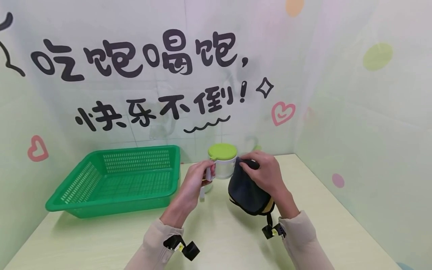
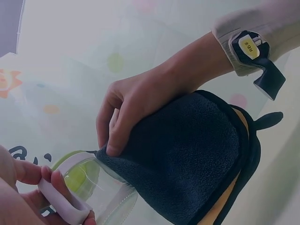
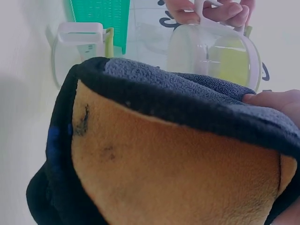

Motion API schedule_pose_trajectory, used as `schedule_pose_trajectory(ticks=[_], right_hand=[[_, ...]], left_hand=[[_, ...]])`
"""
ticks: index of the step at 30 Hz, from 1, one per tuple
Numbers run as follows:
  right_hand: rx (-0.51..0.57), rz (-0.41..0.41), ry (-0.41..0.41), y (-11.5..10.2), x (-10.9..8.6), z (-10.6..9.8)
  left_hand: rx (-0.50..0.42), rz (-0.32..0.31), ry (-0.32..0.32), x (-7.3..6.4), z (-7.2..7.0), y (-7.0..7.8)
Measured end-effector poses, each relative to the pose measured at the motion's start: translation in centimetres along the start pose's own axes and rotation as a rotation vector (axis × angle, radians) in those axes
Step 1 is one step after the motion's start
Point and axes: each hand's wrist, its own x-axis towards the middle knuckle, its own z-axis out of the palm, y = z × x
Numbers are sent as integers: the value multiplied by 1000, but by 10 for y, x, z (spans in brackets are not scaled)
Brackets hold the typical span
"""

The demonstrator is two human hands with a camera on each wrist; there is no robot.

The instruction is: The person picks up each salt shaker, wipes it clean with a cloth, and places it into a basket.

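Note:
A clear seasoning jar with a lime-green lid and white handle is held up over the table. My left hand grips it by the handle. In my right hand I pinch a folded cleaning cloth, dark grey on one side and orange on the other, with black edging. The cloth hangs down and its upper corner overlaps the jar's side. In the right wrist view, dark stains mark the orange face. Below my left hand stands a second clear jar with a white handle, mostly hidden in the head view.
On the left of the pale table is a green perforated plastic basket. A printed curtain with black lettering runs behind the table and along both sides. A wrist camera is strapped to each sleeve.

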Motion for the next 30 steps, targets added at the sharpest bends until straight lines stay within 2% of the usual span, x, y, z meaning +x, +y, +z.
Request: schedule_pose_trajectory(ticks=[9,14,18,21,24,30], right_hand=[[-42,9,-76,4,-1,2],[-52,26,-154,4,-1,3],[-53,54,-233,3,-3,5],[-68,64,-262,4,-5,7],[-84,59,-247,5,-6,9],[-69,64,-161,6,-5,8]], left_hand=[[-25,3,-9,0,0,3],[-55,5,-1,1,-2,4],[-76,-14,7,0,-2,5],[-84,-24,6,0,-2,5],[-80,-19,7,-2,-2,6],[-58,-18,7,-6,-3,6]])
